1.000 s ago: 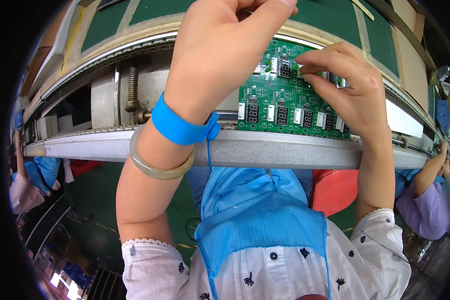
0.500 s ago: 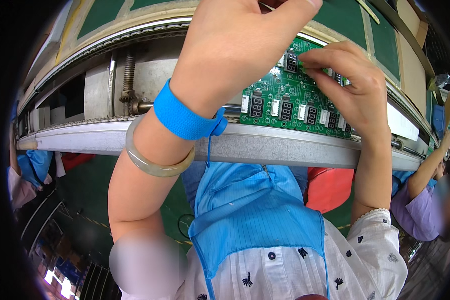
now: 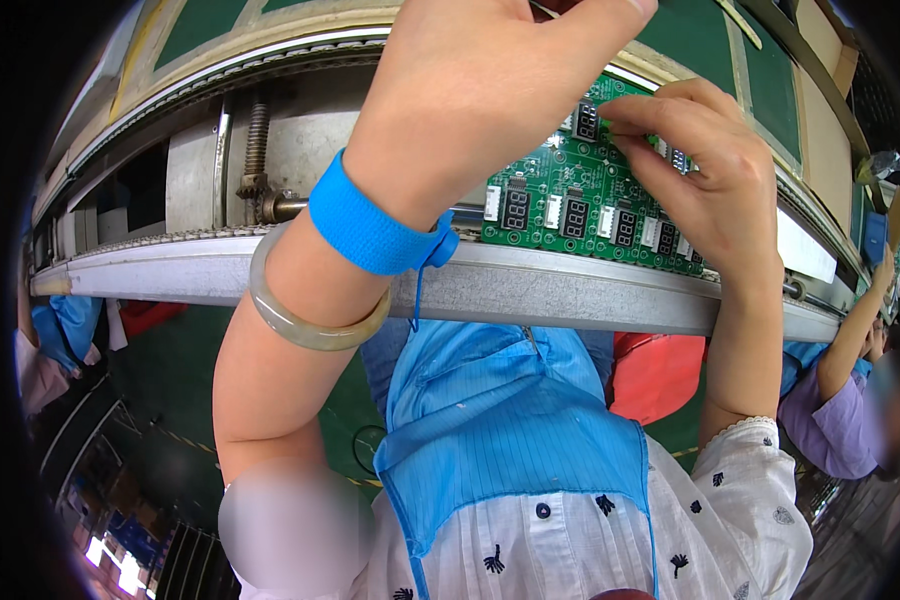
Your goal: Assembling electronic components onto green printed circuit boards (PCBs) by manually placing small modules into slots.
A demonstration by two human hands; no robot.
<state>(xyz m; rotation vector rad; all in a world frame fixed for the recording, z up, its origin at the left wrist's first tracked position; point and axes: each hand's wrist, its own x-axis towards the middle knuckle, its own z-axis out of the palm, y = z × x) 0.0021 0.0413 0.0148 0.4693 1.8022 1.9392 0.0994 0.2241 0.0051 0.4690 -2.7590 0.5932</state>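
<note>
While the conveyor frame (image 3: 570, 290) spans the view, the raised left hand (image 3: 470, 90) hides much of the green circuit board (image 3: 580, 200) lying on it; its grip cannot be told. The right hand (image 3: 710, 170) curls down, fingertips (image 3: 630, 110) pinching at a small component.

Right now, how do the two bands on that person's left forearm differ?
The blue fabric wrist strap is wide, flat and bright blue, with a thin blue cord hanging from it; the pale translucent bangle is a narrow, rounded, stiff ring with no cord. The strap hugs the wrist nearer the left hand; the bangle sits further down the arm. Both encircle the same forearm.
</note>
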